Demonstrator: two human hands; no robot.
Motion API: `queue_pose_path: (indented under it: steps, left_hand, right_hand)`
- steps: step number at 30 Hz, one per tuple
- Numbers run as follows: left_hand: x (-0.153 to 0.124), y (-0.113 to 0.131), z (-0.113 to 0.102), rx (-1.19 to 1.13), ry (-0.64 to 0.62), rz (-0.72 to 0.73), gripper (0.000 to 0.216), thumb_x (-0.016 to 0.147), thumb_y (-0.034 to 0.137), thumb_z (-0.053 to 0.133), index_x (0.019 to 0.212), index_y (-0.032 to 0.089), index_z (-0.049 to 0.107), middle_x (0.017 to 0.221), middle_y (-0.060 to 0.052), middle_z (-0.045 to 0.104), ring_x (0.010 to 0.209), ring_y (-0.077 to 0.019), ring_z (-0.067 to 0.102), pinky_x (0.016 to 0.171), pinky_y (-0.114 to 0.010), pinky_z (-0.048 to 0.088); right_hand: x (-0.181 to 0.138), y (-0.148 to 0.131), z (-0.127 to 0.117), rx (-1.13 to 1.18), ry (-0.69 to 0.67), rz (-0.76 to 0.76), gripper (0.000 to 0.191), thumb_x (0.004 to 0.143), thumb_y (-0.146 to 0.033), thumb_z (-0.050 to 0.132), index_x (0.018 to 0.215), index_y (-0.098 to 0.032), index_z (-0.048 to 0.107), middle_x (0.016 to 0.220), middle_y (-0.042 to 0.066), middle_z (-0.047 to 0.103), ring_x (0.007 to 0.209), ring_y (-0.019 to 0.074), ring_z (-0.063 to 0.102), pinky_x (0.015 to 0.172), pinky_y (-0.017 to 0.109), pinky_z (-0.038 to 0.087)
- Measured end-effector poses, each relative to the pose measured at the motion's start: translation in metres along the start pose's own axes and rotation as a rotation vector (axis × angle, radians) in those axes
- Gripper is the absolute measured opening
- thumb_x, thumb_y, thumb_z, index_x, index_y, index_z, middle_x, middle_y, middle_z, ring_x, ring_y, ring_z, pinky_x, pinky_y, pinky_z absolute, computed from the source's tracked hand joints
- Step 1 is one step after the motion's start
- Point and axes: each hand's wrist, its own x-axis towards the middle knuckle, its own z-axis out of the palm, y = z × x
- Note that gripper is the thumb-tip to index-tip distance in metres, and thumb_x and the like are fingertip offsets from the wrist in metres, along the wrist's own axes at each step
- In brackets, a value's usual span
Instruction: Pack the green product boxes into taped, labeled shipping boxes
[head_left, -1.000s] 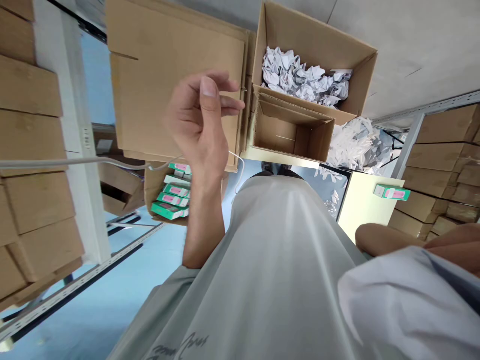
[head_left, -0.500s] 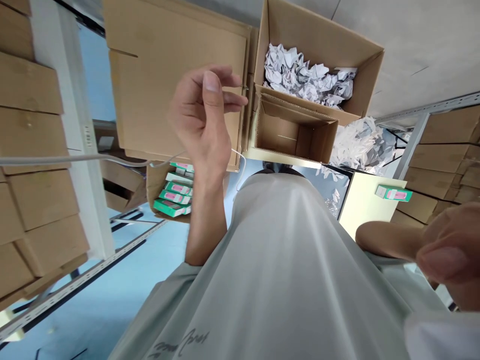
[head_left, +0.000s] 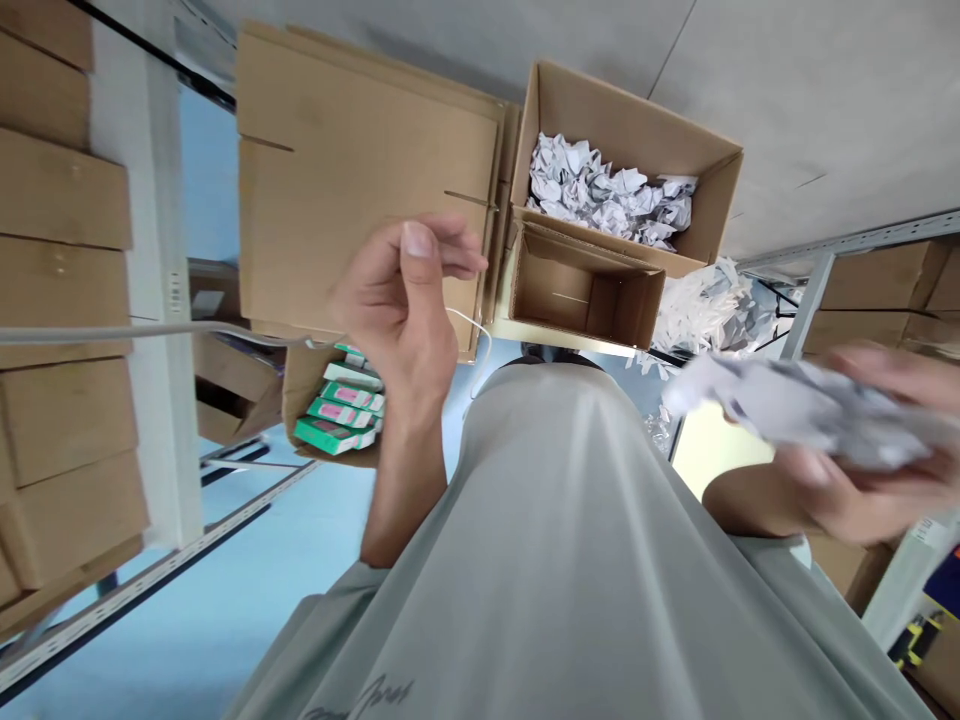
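Crumpled white paper (head_left: 817, 410) is gripped in my right hand (head_left: 885, 480) at the right side, its outline smeared by motion. My left hand (head_left: 416, 290) hovers in front of the flattened cardboard (head_left: 360, 180), holding nothing, with its fingers loosely bent and apart. To the right of that hand stands an open small cardboard box (head_left: 585, 285), its visible inside bare. Directly behind it, a larger open carton (head_left: 637, 110) contains a heap of crumpled paper (head_left: 600, 195).
Green-and-white small boxes (head_left: 345, 400) fill a carton at left, below a pale cable (head_left: 187, 328). White shredded scraps (head_left: 712, 310) lie right of the small box. Shelving with stacked cartons (head_left: 67, 290) rises at left; another rack post (head_left: 810, 300) is at right.
My right hand has come further into view from the right edge, now showing crumpled paper in it. The camera view has shifted, and my left hand appears slightly lower in it.
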Motion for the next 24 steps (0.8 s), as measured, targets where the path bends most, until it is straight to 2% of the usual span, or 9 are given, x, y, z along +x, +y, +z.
queue_pose_path:
  steps: [3,6,9,11,14,16,19,22,24]
  left_hand:
    - [-0.007,-0.003,-0.001,0.022,-0.034,-0.029,0.039,0.108,0.056,0.068,0.101,0.022,0.084,0.090,-0.003,0.081,0.075,-0.0129,0.075,0.072,-0.029,0.061]
    - [-0.016,-0.008,0.004,0.075,-0.207,-0.084,0.032,0.108,0.054,0.069,0.113,0.026,0.083,0.102,-0.004,0.082,0.087,-0.0161,0.077,0.082,-0.032,0.063]
    - [-0.025,-0.013,0.014,0.144,-0.496,-0.104,0.036,0.103,0.056,0.074,0.125,0.028,0.080,0.122,-0.007,0.080,0.103,-0.0204,0.077,0.093,-0.036,0.065]
    - [-0.032,-0.015,0.020,0.165,-0.605,-0.086,0.036,0.103,0.055,0.073,0.125,0.027,0.080,0.125,-0.008,0.079,0.106,-0.0217,0.077,0.094,-0.036,0.065]
    - [-0.038,-0.016,0.025,0.170,-0.649,-0.074,0.032,0.108,0.051,0.066,0.119,0.026,0.082,0.119,-0.008,0.080,0.103,-0.0222,0.076,0.092,-0.035,0.065]
    - [-0.041,-0.016,0.025,0.183,-0.668,-0.079,0.033,0.109,0.051,0.063,0.118,0.026,0.082,0.115,-0.008,0.080,0.103,-0.0225,0.076,0.091,-0.035,0.064]
    - [-0.044,-0.018,0.023,0.193,-0.691,-0.114,0.033,0.110,0.050,0.063,0.118,0.026,0.083,0.112,-0.008,0.080,0.105,-0.0225,0.076,0.094,-0.035,0.063]
    - [-0.047,-0.019,0.022,0.128,-0.690,-0.200,0.036,0.108,0.051,0.066,0.131,0.027,0.080,0.116,-0.008,0.081,0.108,-0.0227,0.077,0.096,-0.036,0.064]
    - [-0.049,-0.019,0.022,0.071,-0.682,-0.257,0.042,0.106,0.052,0.069,0.140,0.027,0.076,0.119,-0.009,0.081,0.108,-0.0228,0.078,0.097,-0.037,0.065]
  right_hand:
    - [0.012,0.021,0.020,0.025,-0.012,0.050,0.047,0.095,-0.029,0.088,0.141,-0.035,0.078,0.116,0.006,0.083,0.092,0.0242,0.082,0.071,0.037,0.070]
    - [0.014,0.051,0.048,0.043,-0.082,0.186,0.039,0.098,-0.042,0.084,0.135,-0.032,0.077,0.121,0.006,0.082,0.103,0.0274,0.081,0.084,0.042,0.072]
    - [0.010,0.077,0.072,0.134,-0.205,0.293,0.048,0.101,-0.055,0.078,0.139,-0.028,0.073,0.123,0.007,0.081,0.103,0.0274,0.080,0.084,0.041,0.072]
    - [0.006,0.084,0.082,0.184,-0.276,0.345,0.055,0.102,-0.059,0.075,0.148,-0.028,0.069,0.125,0.007,0.080,0.104,0.0272,0.080,0.085,0.040,0.073]
    - [0.002,0.083,0.088,0.165,-0.326,0.353,0.069,0.104,-0.059,0.073,0.164,-0.031,0.056,0.128,0.006,0.080,0.109,0.0269,0.080,0.094,0.042,0.072]
    - [0.001,0.079,0.088,0.118,-0.354,0.316,0.070,0.105,-0.056,0.072,0.168,-0.033,0.052,0.138,0.006,0.077,0.116,0.0274,0.078,0.098,0.041,0.071]
    - [0.000,0.075,0.088,0.070,-0.388,0.232,0.053,0.108,-0.052,0.068,0.158,-0.033,0.064,0.150,0.007,0.073,0.121,0.0277,0.076,0.099,0.040,0.070]
    - [-0.003,0.078,0.093,0.074,-0.346,0.201,0.037,0.111,-0.051,0.065,0.141,-0.033,0.075,0.138,0.007,0.078,0.106,0.0250,0.080,0.096,0.040,0.070]
    - [-0.005,0.082,0.098,0.106,-0.286,0.235,0.034,0.111,-0.054,0.065,0.133,-0.031,0.078,0.130,0.007,0.081,0.094,0.0228,0.081,0.091,0.038,0.070]
